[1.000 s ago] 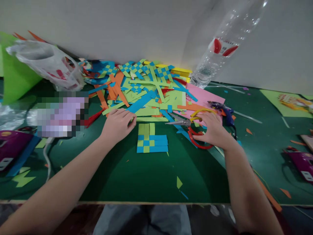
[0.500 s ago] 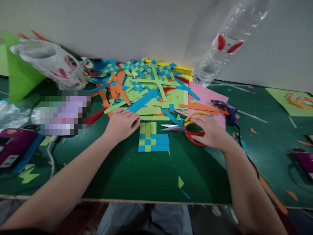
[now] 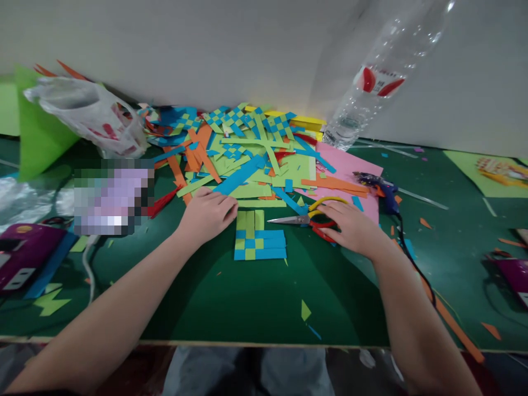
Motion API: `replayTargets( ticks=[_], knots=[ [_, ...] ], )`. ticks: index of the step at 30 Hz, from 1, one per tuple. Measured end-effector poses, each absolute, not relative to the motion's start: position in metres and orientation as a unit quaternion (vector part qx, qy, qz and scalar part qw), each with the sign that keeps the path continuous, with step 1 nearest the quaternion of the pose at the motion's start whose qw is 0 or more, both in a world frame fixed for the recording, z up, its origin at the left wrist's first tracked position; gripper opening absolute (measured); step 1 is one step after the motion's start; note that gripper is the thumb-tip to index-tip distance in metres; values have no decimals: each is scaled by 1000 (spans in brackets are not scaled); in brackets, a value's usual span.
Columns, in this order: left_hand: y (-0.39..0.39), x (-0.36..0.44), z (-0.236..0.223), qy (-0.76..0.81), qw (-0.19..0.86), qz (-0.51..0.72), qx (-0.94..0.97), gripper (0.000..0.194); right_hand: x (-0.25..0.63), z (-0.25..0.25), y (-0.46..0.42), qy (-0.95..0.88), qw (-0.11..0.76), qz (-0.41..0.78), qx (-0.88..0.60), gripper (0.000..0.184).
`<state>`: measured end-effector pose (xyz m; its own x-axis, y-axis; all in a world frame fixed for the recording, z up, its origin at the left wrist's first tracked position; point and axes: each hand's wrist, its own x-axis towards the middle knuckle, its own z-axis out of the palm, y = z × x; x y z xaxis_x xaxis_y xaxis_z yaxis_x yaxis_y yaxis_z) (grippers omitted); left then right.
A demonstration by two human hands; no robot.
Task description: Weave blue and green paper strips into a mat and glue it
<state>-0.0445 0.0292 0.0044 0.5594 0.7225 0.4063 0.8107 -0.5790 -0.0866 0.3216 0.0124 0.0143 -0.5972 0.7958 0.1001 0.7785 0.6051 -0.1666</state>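
My right hand [image 3: 350,223] is closed round the handles of a pair of scissors [image 3: 297,220], one handle yellow and one red. The blades are together and point left above the table. In front of them lies a flat woven paper piece [image 3: 259,245] of green and blue strips, its checks at the lower left and loose strip ends to the top and right. My left hand [image 3: 208,214] rests curled at its upper left, thumb and fingers pressed together; what they hold, if anything, is hidden. A narrow green paper strip [image 3: 264,203] lies just right of those fingertips.
Behind my hands is a heap of paper strips [image 3: 243,165]. A glue gun [image 3: 385,192] lies right, near pink paper [image 3: 373,159] and a leaning plastic bottle [image 3: 371,93]. A plastic bag [image 3: 103,118], a blurred-out object [image 3: 117,198] and a purple device [image 3: 28,253] are left.
The scissor blades have closed from slightly apart, and the handles have come together in my right hand. My left hand and the woven piece keep their places; the whole view has shifted slightly.
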Motion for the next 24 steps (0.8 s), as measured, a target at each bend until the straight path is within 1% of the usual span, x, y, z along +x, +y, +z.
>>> replayTargets(
  ticks=[4, 20, 24],
  knots=[
    [29, -45, 3, -433, 128, -161, -878, 27, 323, 12, 13, -894, 98, 50, -434, 43],
    [28, -45, 3, -425, 134, -161, -881, 29, 321, 13, 13, -892, 103, 48, -439, 42],
    [27, -44, 5, -431, 116, -158, -881, 31, 321, 14, 13, -891, 104, 53, -439, 42]
  ],
)
